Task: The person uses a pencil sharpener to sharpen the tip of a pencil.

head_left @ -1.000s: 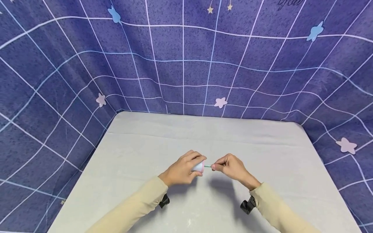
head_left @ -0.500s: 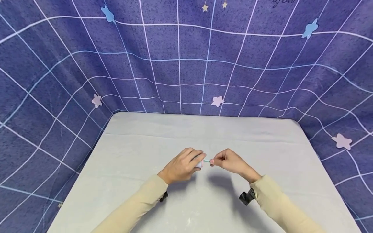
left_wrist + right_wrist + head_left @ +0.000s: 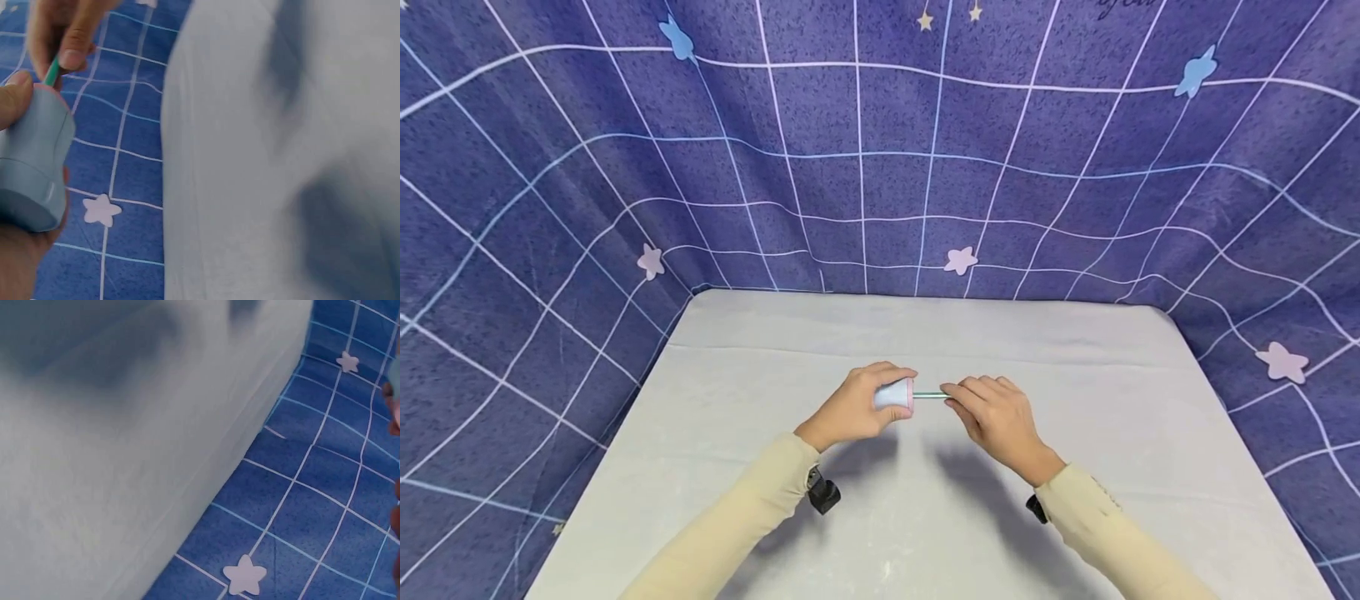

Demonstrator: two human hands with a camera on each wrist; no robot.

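Note:
In the head view, my left hand (image 3: 850, 406) grips a light blue pencil sharpener (image 3: 892, 395) with a pink rim, held sideways above the table. A thin green pencil (image 3: 930, 395) runs from the rim end of the sharpener to my right hand (image 3: 998, 421), whose fingers pinch it. The left wrist view shows the waisted body of the sharpener (image 3: 34, 153) and the pencil (image 3: 51, 74) entering its pink end, with the right hand (image 3: 75, 37) close by. Only slivers of fingers and sharpener (image 3: 394, 378) appear at the edge of the right wrist view.
A white cloth covers the table (image 3: 880, 517) beneath both hands. Behind and beside it hangs a purple-blue curtain (image 3: 880, 183) with grid lines and stars. Dark wrist cameras (image 3: 824, 495) sit under the cuffs.
Both hands have risen slightly. The right hand has rolled so its back faces up, and the left has turned to bare more of the sharpener. More of the pencil shows between the hands.

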